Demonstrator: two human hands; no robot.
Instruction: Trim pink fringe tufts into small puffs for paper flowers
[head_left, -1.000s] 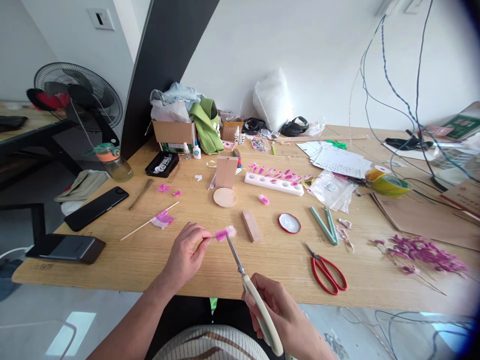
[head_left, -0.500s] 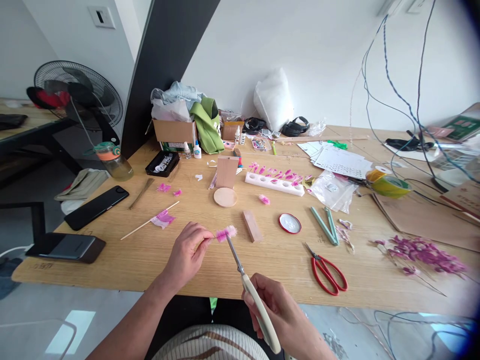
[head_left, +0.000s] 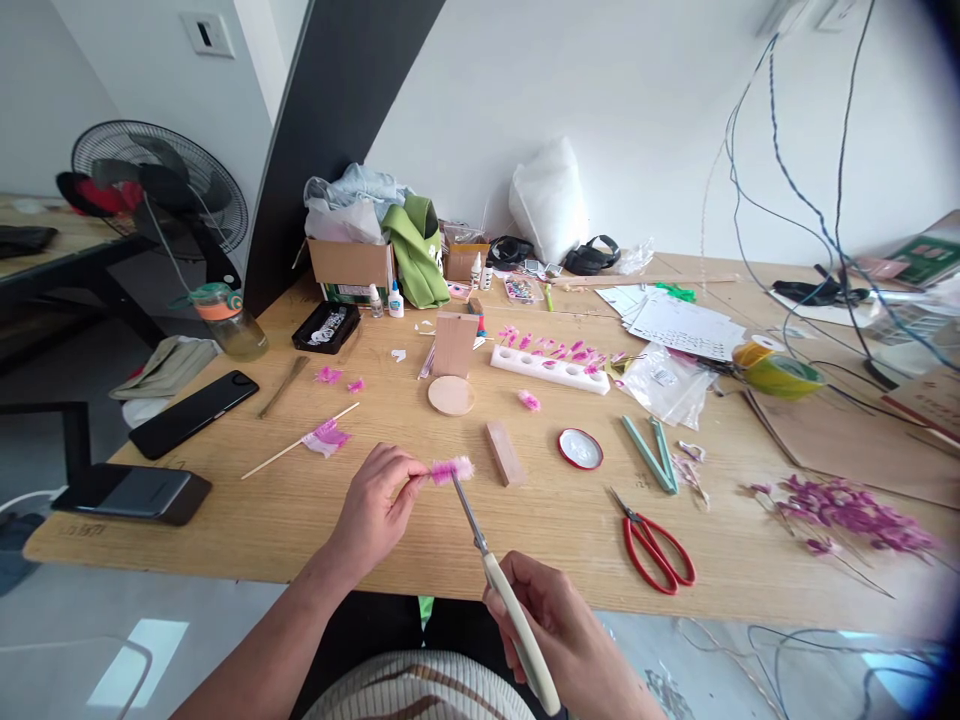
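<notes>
Little had been moved since the earlier frame. By the left hand (head_left: 379, 508), the pink tuft (head_left: 442, 470) was pinched at its two o'clock, apparently steadied against the scissors (head_left: 517, 615), gripped in the right hand (head_left: 561, 610) at the tuft's five o'clock.

A broad desk (head_left: 390, 560) with pale wood grain reaches back to a plain white wall (head_left: 660, 120). Left of centre rises a tall dark panel (head_left: 349, 110), slanting in the view; beyond it, another pale wall (head_left: 45, 80) carries a white switch plate (head_left: 207, 36). Over there, a caged fan (head_left: 161, 185) is near a second desk (head_left: 45, 262) with a dark frame. The floor (head_left: 232, 620) is glossy and pale grey, bright patches of light (head_left: 139, 665) lying at lower left and lower right.
</notes>
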